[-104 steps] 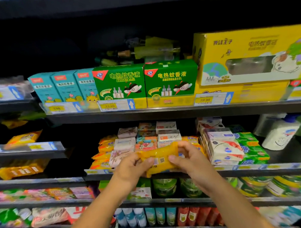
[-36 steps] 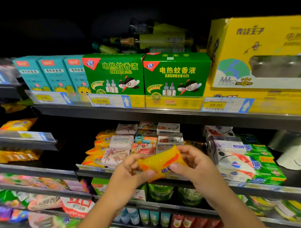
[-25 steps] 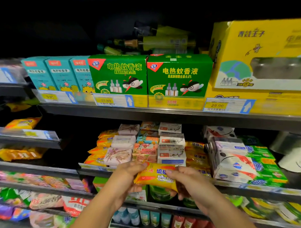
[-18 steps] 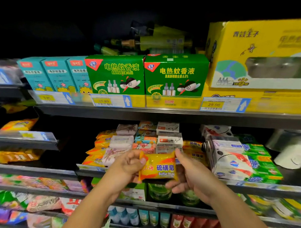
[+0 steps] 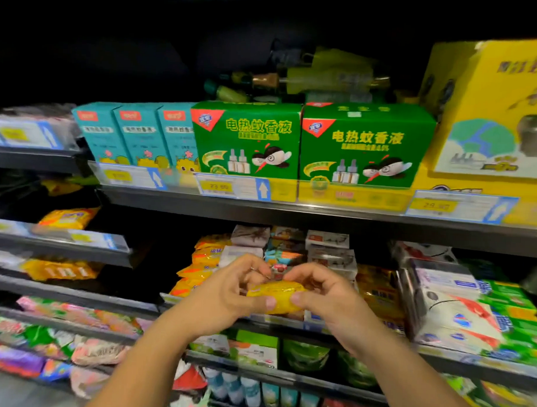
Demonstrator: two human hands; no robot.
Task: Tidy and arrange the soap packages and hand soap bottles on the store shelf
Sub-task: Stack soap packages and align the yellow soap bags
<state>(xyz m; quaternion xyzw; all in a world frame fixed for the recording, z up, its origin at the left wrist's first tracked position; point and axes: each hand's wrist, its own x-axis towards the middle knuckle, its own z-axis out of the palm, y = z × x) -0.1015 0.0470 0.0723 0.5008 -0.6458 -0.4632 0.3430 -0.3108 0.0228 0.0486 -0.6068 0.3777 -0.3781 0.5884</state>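
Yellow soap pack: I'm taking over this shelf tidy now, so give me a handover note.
Left hand and right hand both grip the yellow soap pack, one at each end, in front of the soap shelf.
Matching yellow packs sit stacked at its left.
Done: pack in hand, not yet shelved.
Left: probably set it on that stack; hand soap bottles aren't clearly visible.

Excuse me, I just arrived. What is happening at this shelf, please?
A person stands at a store shelf and holds one yellow soap package in both hands. The left hand and the right hand pinch it at its two ends, in front of the stacked soap packages on the shelf. It is not yet placed on the shelf.
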